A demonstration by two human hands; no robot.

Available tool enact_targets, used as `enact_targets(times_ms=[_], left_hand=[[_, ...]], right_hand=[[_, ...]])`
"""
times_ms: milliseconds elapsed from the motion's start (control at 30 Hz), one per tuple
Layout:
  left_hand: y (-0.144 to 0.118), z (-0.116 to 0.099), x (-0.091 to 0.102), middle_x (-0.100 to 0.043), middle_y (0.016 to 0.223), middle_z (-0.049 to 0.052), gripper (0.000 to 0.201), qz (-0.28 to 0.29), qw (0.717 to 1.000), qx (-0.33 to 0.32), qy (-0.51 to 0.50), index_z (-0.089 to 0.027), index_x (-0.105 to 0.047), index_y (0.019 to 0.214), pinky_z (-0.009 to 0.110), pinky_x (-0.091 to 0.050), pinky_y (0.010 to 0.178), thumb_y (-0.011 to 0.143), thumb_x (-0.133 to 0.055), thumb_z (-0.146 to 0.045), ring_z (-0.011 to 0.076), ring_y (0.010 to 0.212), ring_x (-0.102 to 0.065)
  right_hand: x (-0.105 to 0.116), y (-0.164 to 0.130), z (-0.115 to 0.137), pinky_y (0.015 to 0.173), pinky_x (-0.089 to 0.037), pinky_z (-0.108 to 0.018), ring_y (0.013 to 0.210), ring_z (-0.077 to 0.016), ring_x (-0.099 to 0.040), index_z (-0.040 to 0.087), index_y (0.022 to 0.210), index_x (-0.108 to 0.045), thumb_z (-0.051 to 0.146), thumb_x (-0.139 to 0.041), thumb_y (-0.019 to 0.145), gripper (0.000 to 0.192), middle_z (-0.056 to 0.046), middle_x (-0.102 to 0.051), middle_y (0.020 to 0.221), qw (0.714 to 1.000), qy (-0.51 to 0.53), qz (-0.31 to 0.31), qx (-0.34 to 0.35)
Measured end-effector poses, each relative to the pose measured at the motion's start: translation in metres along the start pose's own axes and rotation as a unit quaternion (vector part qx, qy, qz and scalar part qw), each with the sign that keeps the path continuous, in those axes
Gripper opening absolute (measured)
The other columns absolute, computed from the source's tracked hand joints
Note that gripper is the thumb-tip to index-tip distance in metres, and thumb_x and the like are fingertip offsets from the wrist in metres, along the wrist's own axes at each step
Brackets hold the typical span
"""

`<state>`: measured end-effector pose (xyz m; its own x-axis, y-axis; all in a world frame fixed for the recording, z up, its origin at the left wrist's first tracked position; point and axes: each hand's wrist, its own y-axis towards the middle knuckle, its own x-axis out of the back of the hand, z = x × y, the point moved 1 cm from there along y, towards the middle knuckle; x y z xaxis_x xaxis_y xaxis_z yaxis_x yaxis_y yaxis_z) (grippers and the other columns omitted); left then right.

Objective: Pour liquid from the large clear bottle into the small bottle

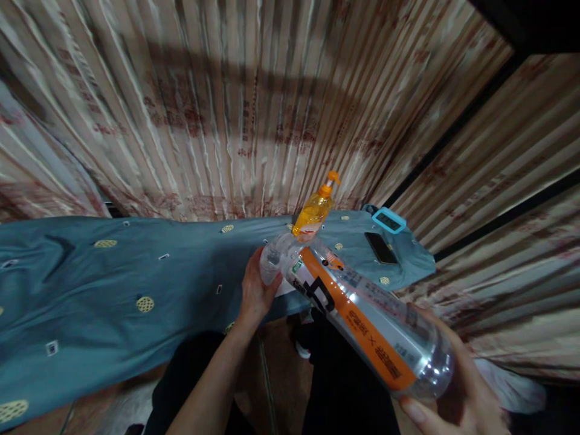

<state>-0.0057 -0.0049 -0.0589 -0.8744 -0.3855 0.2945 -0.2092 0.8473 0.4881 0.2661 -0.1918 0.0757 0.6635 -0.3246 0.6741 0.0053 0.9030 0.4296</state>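
Note:
My right hand [457, 386] is wrapped round the base of a large clear plastic bottle [362, 314] with an orange and silver label. The bottle is tilted, its neck end lower in my grasp's far direction, toward my left hand [258, 287]. That left hand is closed round a small clear plastic cup [272, 257], and the bottle's mouth end meets or overlaps it. I cannot tell whether liquid is in the cup. Just behind them stands a pump bottle [313, 211] of yellow-orange liquid with an orange pump head.
A blue-green cloth with pineapple prints [181, 266] covers the narrow table. A dark phone [381, 248] lies at the right, beside a blue-framed digital clock [389, 220]. Pleated patterned curtains [203, 121] hang behind and to the right, with a dark frame bar [453, 142].

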Motion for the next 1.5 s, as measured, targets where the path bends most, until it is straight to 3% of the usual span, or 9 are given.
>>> enact_targets(times_ms=[133, 300, 400, 633, 767, 867, 1100, 1267, 1500], left_hand=[[0.0, 0.001, 0.0, -0.067, 0.141, 0.018, 0.073, -0.004, 1.0, 0.009, -0.009, -0.017, -0.049, 0.146, 0.052, -0.055, 0.111, 0.08, -0.074, -0.036, 0.035, 0.13, -0.066], [0.0, 0.002, 0.0, -0.066, 0.142, 0.019, 0.075, 0.002, 1.0, 0.022, -0.02, -0.016, -0.049, 0.146, 0.053, -0.054, 0.112, 0.078, -0.074, -0.036, 0.0358, 0.131, -0.066], [-0.001, 0.002, 0.002, -0.066, 0.141, 0.02, 0.076, 0.005, 0.999, 0.028, -0.02, -0.015, -0.049, 0.146, 0.054, -0.053, 0.112, 0.078, -0.074, -0.039, 0.036, 0.131, -0.065], [-0.006, -0.006, 0.009, -0.065, 0.143, 0.019, 0.079, 0.027, 0.999, 0.023, -0.034, -0.017, -0.047, 0.148, 0.054, -0.052, 0.112, 0.081, -0.073, -0.049, 0.036, 0.132, -0.064], [-0.008, -0.013, 0.015, -0.065, 0.142, 0.019, 0.079, 0.041, 0.997, 0.044, -0.052, -0.017, -0.046, 0.148, 0.054, -0.053, 0.111, 0.083, -0.07, -0.054, 0.0361, 0.13, -0.065], [-0.006, -0.019, 0.019, -0.064, 0.143, 0.019, 0.079, 0.041, 0.994, 0.075, -0.065, -0.017, -0.047, 0.146, 0.054, -0.055, 0.108, 0.082, -0.07, -0.057, 0.0357, 0.126, -0.067], [-0.001, -0.03, 0.033, -0.064, 0.145, 0.019, 0.071, -0.001, 0.987, 0.1, -0.126, -0.021, -0.052, 0.142, 0.057, -0.049, 0.115, 0.085, -0.07, -0.058, 0.0361, 0.135, -0.062], [0.027, -0.042, 0.04, -0.07, 0.138, 0.014, 0.055, -0.067, 0.972, 0.088, -0.207, -0.024, -0.058, 0.136, 0.049, -0.049, 0.114, 0.094, -0.061, -0.059, 0.0295, 0.132, -0.065], [0.06, -0.043, 0.022, -0.079, 0.111, 0.009, 0.041, -0.056, 0.968, 0.13, -0.205, -0.021, -0.07, 0.111, 0.045, -0.057, 0.103, 0.093, -0.055, -0.054, 0.0261, 0.108, -0.074]], right_hand=[[-0.004, -0.004, -0.002, 0.103, -0.055, -0.017, 0.124, -0.0201, -0.073, 0.031, 0.157, -0.042, 0.05, -0.075, 0.091, 0.076, -0.002, -0.07, 0.143, 0.998, 0.058, -0.008, -0.015], [-0.003, 0.012, 0.006, 0.1, -0.062, -0.042, 0.131, -0.0417, -0.067, 0.023, 0.156, -0.047, 0.053, -0.094, 0.065, 0.107, -0.013, -0.07, 0.141, 1.0, 0.018, -0.01, -0.022], [-0.008, 0.026, 0.019, 0.102, -0.061, -0.045, 0.136, -0.0445, -0.061, 0.023, 0.154, -0.05, 0.057, -0.096, 0.058, 0.112, -0.014, -0.069, 0.141, 0.999, 0.021, -0.012, -0.024], [-0.011, 0.009, 0.009, 0.102, -0.062, -0.043, 0.135, -0.0428, -0.064, 0.025, 0.16, -0.042, 0.051, -0.095, 0.065, 0.112, -0.014, -0.068, 0.146, 0.999, 0.027, -0.004, -0.027], [-0.009, -0.008, -0.006, 0.106, -0.058, -0.027, 0.132, -0.0273, -0.069, 0.034, 0.164, -0.03, 0.045, -0.08, 0.089, 0.091, -0.005, -0.063, 0.154, 0.998, 0.047, 0.029, -0.014], [-0.01, -0.007, -0.007, 0.107, -0.055, -0.021, 0.132, -0.0217, -0.068, 0.038, 0.164, -0.028, 0.044, -0.077, 0.092, 0.087, 0.0, -0.063, 0.154, 0.997, 0.074, 0.037, -0.008], [-0.014, 0.0, 0.004, 0.106, -0.055, -0.022, 0.132, -0.0212, -0.068, 0.039, 0.162, -0.031, 0.045, -0.076, 0.092, 0.083, 0.0, -0.067, 0.15, 0.994, 0.099, 0.032, -0.033], [-0.016, -0.002, 0.003, 0.107, -0.053, -0.02, 0.133, -0.0197, -0.067, 0.038, 0.162, -0.031, 0.045, -0.076, 0.092, 0.083, -0.001, -0.066, 0.15, 0.992, 0.114, 0.028, -0.036], [-0.013, -0.005, -0.001, 0.104, -0.057, -0.024, 0.13, -0.0255, -0.069, 0.031, 0.162, -0.03, 0.046, -0.075, 0.092, 0.084, -0.007, -0.065, 0.151, 0.997, 0.064, 0.033, -0.005]])
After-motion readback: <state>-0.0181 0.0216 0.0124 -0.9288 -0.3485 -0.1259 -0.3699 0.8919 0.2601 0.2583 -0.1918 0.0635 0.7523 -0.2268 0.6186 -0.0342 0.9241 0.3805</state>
